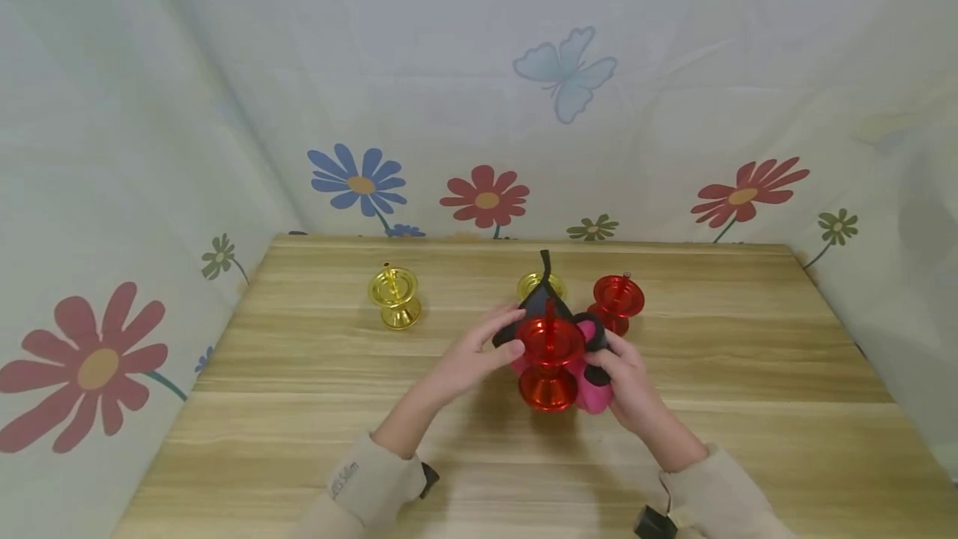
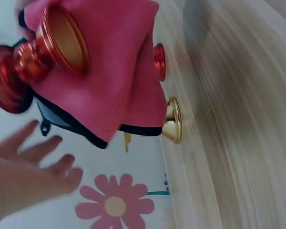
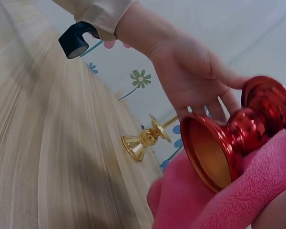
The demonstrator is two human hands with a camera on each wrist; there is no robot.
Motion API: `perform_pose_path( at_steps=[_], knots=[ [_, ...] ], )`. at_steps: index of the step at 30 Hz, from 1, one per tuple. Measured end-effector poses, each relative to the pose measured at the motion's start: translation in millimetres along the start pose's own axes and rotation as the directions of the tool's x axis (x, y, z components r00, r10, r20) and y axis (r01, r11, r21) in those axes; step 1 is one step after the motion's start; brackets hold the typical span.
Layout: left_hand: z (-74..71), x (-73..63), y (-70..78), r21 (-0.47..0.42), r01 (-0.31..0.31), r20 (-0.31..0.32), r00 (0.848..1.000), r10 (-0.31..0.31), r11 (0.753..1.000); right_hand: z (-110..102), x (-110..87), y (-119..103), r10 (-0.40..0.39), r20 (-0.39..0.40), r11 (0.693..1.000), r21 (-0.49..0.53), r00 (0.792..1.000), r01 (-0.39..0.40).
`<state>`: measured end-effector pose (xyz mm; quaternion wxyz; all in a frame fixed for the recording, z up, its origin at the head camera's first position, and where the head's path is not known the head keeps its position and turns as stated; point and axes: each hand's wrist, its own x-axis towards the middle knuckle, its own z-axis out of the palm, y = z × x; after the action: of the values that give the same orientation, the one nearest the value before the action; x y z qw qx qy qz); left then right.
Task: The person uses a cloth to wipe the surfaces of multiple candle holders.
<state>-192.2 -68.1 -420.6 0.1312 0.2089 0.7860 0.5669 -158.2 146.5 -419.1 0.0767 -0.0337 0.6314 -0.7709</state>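
Observation:
A red metallic candle holder (image 1: 549,389), with a dish and a spike on top, is held up over the table. Behind and around it hangs a pink cloth (image 2: 109,67) with black edging, a dark grey face and a loop. My right hand (image 1: 632,381) grips the bunched cloth at the holder's right side. On the other side, my left hand (image 1: 479,356) has its fingers extended and spread, its thumb right at the rim of the dish. In the left wrist view the holder's hollow base faces the table. Part of the holder is hidden by cloth in the right wrist view.
A gold candle holder (image 1: 394,298) stands at the back left of the wooden table (image 1: 299,422). Another gold one (image 1: 530,283) stands behind the cloth, partly hidden, and a second red one (image 1: 618,299) to its right. A flowered curtain (image 1: 449,65) hangs behind.

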Motion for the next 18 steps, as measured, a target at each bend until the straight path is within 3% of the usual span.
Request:
perform_pose_path(
  at_steps=[2, 4, 6, 8, 13, 18],
  knots=[
    [5.5, -1.3, 3.5, 0.069, -0.011, -0.132, 0.991, 0.020, 0.998, 3, 0.9, 0, 0.025, -0.076, 0.999, -0.038, 0.997, -0.028],
    [12.3, -3.4, 7.8, 0.157, -0.010, -0.242, 0.969, 0.048, 0.988, 6, 1.9, 1, 0.031, -0.133, 0.995, -0.090, 0.991, -0.043],
    [18.6, -5.6, 13.0, 0.236, -0.001, -0.297, 0.952, 0.073, 0.972, 9, 3.0, 2, 0.018, -0.162, 0.988, -0.148, 0.987, -0.042],
    [23.8, -7.4, 16.3, 0.278, 0.011, -0.310, 0.948, 0.078, 0.960, 10, 3.5, 3, -0.001, -0.169, 0.980, -0.198, 0.986, -0.033],
    [26.3, -6.8, 15.1, 0.222, -0.005, -0.254, 0.965, 0.063, 0.975, 10, 3.0, 5, -0.014, -0.166, 0.980, -0.198, 0.986, -0.019],
    [12.8, -2.3, 3.6, 0.030, -0.060, -0.042, 0.997, 0.062, 0.998, 6, 2.4, 4, -0.002, -0.120, 0.999, -0.032, 0.993, -0.002]
  ],
)
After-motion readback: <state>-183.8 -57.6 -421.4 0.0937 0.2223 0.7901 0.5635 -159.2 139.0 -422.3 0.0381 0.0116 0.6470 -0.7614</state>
